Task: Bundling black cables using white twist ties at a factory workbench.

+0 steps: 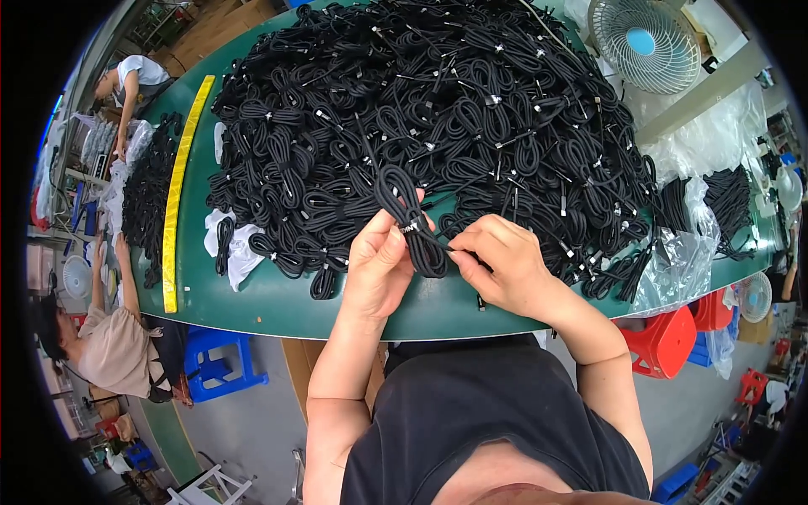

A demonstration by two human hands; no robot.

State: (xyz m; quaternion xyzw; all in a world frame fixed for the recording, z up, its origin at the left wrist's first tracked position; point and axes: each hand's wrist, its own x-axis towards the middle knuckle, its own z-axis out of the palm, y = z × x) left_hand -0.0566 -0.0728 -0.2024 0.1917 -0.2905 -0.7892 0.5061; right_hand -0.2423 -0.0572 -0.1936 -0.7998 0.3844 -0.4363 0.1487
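A coiled black cable (426,252) is gripped by my left hand (383,261), the thumb pressed across its middle where a dark band with pale print wraps the loops. The bundle stands tilted above the near edge of the green table (337,318). At its right side, my right hand (505,263) pinches finger and thumb together by the lower loops, on what looks like a thin cable end or the band's tip. Behind both hands rises a big heap of similar coiled black cables (353,126), with small metal plugs showing among them.
Yellow tape (187,168) marks the table's left part, with more cables (151,194) beyond it and two people working there. White plastic scraps (244,257) lie left of my hands. A fan (644,42), clear bags (677,261) and red stools (669,341) stand to the right.
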